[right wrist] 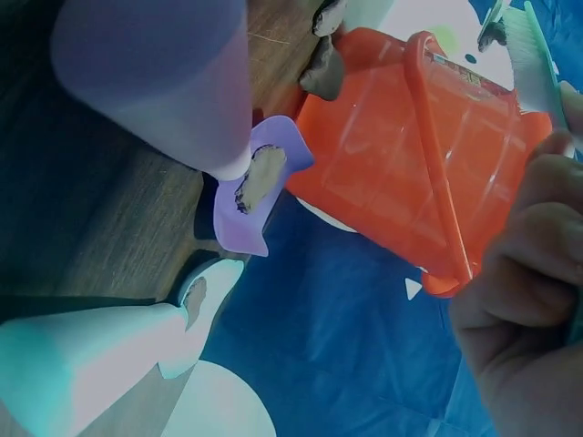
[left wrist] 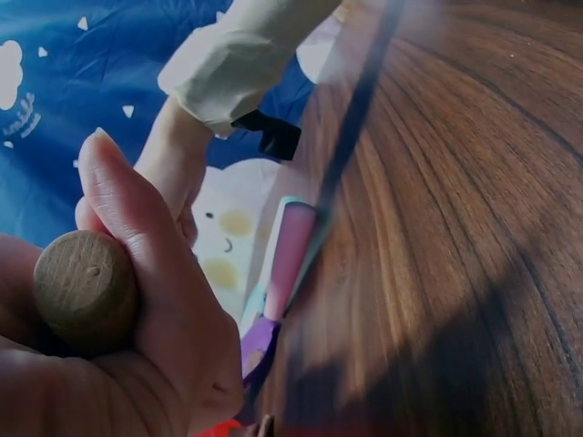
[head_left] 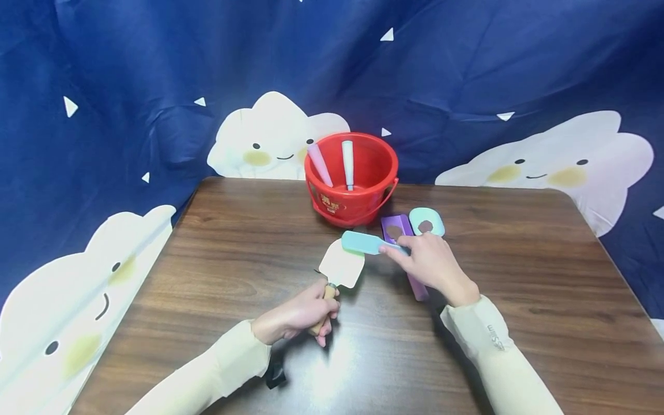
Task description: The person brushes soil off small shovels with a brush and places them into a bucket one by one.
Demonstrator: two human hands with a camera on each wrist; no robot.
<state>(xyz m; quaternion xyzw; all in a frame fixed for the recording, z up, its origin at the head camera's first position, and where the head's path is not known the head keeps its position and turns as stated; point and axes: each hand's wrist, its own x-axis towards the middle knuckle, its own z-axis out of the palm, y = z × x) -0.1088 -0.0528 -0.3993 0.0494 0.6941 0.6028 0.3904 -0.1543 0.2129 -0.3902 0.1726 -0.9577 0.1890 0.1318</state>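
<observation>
My left hand (head_left: 306,311) grips the wooden handle (left wrist: 86,287) of a small shovel whose pale blade (head_left: 339,265) points away from me above the table. My right hand (head_left: 427,259) pinches the handle of a light-blue flat-headed tool (head_left: 360,242), whose edge looks ridged in the right wrist view. In the head view its head overlaps the shovel blade's far edge; whether they touch I cannot tell. Beneath my right hand lie a purple toy shovel (right wrist: 232,228) and a light-blue toy shovel (head_left: 438,222), with brown patches (head_left: 394,231) on their scoops.
A red bucket (head_left: 353,202) stands at the table's back edge, holding tools with a pink handle (head_left: 319,164) and a whitish handle (head_left: 348,164). Behind the wooden table (head_left: 233,230) hangs a blue cloth (head_left: 285,52) with cloud faces.
</observation>
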